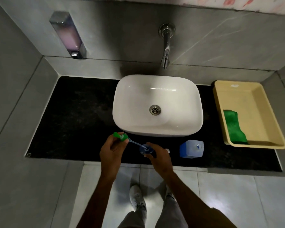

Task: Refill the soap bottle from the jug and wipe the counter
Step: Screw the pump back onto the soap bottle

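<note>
A small soap bottle (pixel 144 149) with blue liquid stands on the black counter (pixel 76 122) in front of the sink. My right hand (pixel 158 156) grips the bottle from the right. My left hand (pixel 112 150) holds the green pump head (pixel 121 136); its clear dip tube (pixel 136 143) slants down into the bottle's mouth. The square jug (pixel 191 148) of blue soap stands on the counter to the right of the bottle, apart from my hands. A small white cap (pixel 167 150) shows just behind my right hand. A green cloth (pixel 234 127) lies in the tray.
A white basin (pixel 184 129) sits mid-counter under a chrome wall tap (pixel 166 46). A beige tray (pixel 253 145) rests at the counter's right end. A wall soap dispenser (pixel 67 35) hangs at the upper left. My feet stand on pale floor tiles below.
</note>
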Demonstrator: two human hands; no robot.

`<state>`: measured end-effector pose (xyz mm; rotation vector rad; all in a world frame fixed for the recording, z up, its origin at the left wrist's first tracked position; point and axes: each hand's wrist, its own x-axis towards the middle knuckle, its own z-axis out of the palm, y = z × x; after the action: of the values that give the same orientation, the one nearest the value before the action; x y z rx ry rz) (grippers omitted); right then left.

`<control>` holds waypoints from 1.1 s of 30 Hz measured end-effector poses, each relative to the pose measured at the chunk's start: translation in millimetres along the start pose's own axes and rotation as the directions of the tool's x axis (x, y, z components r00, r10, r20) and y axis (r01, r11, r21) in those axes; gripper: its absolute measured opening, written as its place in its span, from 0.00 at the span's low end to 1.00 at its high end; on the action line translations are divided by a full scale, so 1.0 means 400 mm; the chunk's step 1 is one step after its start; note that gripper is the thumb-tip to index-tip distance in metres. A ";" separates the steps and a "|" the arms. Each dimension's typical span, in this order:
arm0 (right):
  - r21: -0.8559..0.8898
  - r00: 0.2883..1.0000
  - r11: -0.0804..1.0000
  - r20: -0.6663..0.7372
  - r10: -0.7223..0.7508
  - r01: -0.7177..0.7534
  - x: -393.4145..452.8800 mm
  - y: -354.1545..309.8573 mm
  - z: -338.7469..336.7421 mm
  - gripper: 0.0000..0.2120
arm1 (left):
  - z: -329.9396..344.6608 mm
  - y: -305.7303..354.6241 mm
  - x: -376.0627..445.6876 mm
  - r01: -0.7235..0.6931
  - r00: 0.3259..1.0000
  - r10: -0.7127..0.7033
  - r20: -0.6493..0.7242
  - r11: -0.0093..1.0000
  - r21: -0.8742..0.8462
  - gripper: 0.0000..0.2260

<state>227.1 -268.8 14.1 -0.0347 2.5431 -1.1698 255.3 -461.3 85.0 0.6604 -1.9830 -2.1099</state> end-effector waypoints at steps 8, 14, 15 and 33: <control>-0.031 1.000 0.999 0.002 0.009 -0.009 0.006 0.011 0.005 0.24 | 0.069 -0.054 -0.009 -0.238 0.964 0.181 0.195 0.915 0.327 0.14; -0.062 1.000 0.998 0.019 -0.024 0.025 0.020 0.014 -0.005 0.21 | 0.102 -0.130 -0.011 -0.436 0.893 0.217 0.394 0.636 0.636 0.17; -0.074 0.999 0.997 0.023 -0.027 0.029 0.023 0.015 -0.007 0.21 | 0.107 -0.137 -0.008 -0.418 0.898 0.186 0.398 0.638 0.646 0.17; -0.115 0.999 0.993 0.037 -0.033 0.037 0.027 0.012 -0.019 0.16 | 0.126 -0.138 0.014 -0.193 0.921 0.012 0.388 0.881 0.431 0.21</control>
<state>214.9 -261.8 11.8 -0.1271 2.5859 -1.0239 238.2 -412.6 30.8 0.1963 -2.7080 -1.8059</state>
